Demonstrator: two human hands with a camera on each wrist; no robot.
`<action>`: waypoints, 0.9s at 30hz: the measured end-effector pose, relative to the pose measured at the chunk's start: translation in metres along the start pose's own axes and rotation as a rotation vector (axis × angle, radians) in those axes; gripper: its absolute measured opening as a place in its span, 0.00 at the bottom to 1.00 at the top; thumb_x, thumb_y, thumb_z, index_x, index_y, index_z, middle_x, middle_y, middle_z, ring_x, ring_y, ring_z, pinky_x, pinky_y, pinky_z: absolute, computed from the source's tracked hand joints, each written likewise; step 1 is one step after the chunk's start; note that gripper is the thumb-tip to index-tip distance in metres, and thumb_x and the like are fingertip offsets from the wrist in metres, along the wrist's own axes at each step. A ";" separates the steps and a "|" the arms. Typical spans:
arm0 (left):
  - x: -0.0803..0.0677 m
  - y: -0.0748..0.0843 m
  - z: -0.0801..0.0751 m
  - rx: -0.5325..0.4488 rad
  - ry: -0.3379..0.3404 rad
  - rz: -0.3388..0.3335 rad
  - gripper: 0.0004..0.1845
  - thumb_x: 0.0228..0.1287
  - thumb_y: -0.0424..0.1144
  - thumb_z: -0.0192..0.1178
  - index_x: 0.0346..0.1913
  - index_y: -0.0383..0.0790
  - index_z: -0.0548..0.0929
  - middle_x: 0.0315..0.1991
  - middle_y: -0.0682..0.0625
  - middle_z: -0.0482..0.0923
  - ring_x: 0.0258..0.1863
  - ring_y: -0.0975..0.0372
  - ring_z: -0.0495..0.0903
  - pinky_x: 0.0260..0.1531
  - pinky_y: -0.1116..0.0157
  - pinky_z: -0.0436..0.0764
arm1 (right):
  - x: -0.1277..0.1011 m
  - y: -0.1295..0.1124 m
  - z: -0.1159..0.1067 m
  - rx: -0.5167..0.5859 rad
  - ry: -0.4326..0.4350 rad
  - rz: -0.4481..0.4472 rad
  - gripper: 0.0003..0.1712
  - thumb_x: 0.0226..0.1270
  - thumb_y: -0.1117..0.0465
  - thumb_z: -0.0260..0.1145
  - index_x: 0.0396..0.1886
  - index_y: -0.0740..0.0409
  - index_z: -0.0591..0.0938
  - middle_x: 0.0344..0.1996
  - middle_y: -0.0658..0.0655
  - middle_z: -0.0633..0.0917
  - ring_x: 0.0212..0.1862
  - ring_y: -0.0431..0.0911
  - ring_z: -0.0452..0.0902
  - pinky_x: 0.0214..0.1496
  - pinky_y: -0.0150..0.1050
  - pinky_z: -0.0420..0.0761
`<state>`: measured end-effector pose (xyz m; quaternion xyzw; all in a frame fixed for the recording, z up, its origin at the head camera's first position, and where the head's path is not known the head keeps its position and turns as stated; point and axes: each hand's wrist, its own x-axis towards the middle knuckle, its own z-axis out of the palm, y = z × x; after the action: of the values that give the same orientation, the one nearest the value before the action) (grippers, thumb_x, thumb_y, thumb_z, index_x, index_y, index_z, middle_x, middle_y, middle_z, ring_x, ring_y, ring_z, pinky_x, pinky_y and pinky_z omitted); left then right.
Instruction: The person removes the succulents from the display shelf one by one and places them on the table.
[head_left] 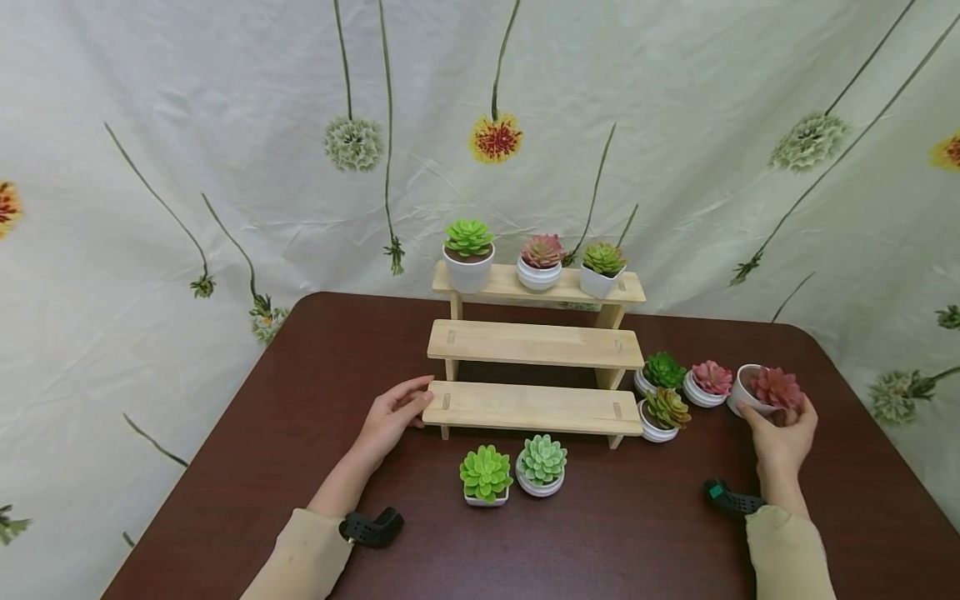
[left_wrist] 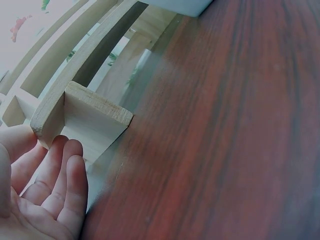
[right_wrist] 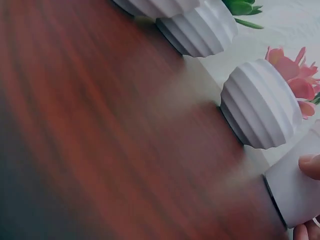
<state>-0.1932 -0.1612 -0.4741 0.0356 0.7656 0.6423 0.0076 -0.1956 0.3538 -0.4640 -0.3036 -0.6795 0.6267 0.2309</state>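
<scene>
A three-tier wooden plant stand (head_left: 532,407) stands on the table. At the left end of its lowest shelf, my left hand (head_left: 393,410) pinches the board (left_wrist: 55,107), thumb above and fingers curled below. My right hand (head_left: 782,442) holds a white pot (head_left: 742,392) with a dark red artificial succulent (head_left: 777,388) at the table's right side. In the right wrist view, only the thumb (right_wrist: 311,166) and some fingertips show against this smooth pot (right_wrist: 290,192). Beside it sits a ribbed white pot with a pink succulent (head_left: 711,379).
The top shelf bears a bright green succulent (head_left: 468,239), a pinkish one (head_left: 542,252) and a green-red one (head_left: 603,260). Right of the stand are dark green (head_left: 663,369) and yellowish (head_left: 667,408) succulents. Two green ones (head_left: 486,473), (head_left: 543,460) stand in front. A floral cloth (head_left: 247,100) hangs behind.
</scene>
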 end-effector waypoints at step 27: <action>0.001 -0.001 0.000 -0.006 0.001 -0.003 0.23 0.66 0.44 0.59 0.61 0.39 0.75 0.43 0.43 0.79 0.31 0.61 0.76 0.33 0.64 0.80 | 0.006 -0.023 0.002 0.080 0.072 -0.011 0.44 0.57 0.69 0.68 0.71 0.53 0.57 0.69 0.55 0.59 0.69 0.42 0.55 0.65 0.31 0.59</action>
<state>-0.1938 -0.1613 -0.4747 0.0339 0.7638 0.6445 0.0083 -0.2037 0.3560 -0.4418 -0.3128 -0.6469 0.6407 0.2705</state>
